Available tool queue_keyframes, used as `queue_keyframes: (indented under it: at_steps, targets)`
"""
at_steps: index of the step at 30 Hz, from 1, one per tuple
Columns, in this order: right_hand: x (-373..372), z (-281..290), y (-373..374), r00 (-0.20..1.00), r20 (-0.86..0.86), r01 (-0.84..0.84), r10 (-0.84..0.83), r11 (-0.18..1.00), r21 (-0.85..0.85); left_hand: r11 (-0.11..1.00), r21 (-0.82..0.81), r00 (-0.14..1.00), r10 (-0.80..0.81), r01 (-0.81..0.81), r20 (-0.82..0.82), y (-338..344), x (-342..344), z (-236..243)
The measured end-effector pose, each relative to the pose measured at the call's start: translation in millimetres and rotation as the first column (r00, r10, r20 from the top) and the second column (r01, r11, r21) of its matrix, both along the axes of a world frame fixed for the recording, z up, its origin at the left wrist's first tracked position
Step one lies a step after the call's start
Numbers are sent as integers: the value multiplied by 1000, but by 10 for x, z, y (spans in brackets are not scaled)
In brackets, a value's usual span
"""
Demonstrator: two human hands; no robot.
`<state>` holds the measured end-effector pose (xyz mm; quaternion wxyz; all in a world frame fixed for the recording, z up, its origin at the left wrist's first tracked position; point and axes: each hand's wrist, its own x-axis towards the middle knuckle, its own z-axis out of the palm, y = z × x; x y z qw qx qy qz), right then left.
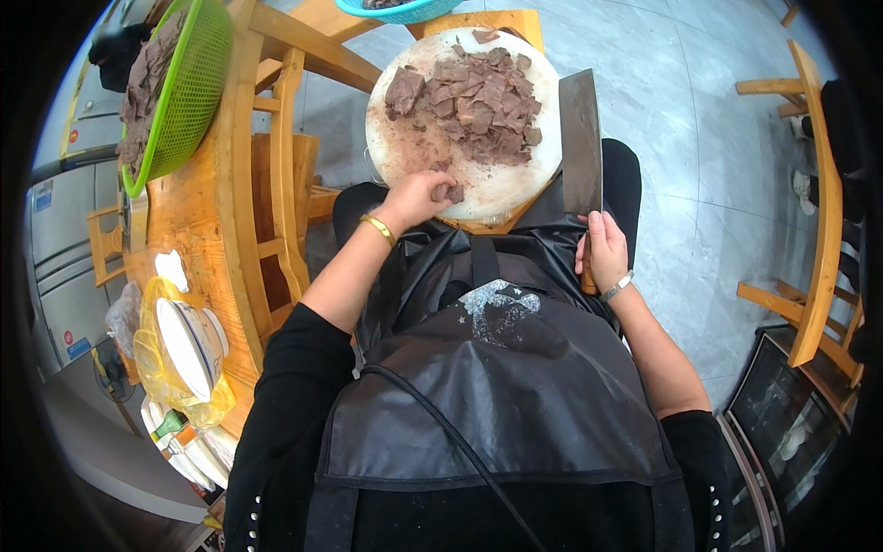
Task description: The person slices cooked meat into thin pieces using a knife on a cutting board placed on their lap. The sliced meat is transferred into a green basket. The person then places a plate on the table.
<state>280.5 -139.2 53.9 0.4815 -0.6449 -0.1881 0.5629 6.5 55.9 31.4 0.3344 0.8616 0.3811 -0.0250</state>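
Observation:
A round white chopping board [414, 147] rests on wood just beyond my lap, bearing a pile of chopped brown meat [483, 106] and a larger chunk [405, 90] at its left. My left hand [428, 193] is closed on a small meat piece [451, 191] at the board's near-left edge. My right hand [598, 244] grips a large cleaver [579, 138] by its wooden handle, the broad blade upright along the board's right edge.
A green basket [184, 110] of meat and a bowl [189, 345] on yellow plastic sit on the wooden table [202, 230] at left. A blue basket [395, 11] is behind the board. Wooden chairs [805, 258] and another person's feet [802, 184] are at right.

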Motion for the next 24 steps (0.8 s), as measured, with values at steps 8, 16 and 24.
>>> queue_keyframes:
  at_steps: [8,16,24]
  targets:
    - [-10,26,4,1000,1,0,0,1000,-6,925,-244,927,336,-291,168,41,-144,-202]
    - [10,55,29,999,32,-4,5,999,-32,186,-925,194,973,-332,126,396,-202,320]
    - [-4,-62,-19,1000,-8,10,-10,1000,3,790,-394,285,558,-469,779,1011,-210,2239]
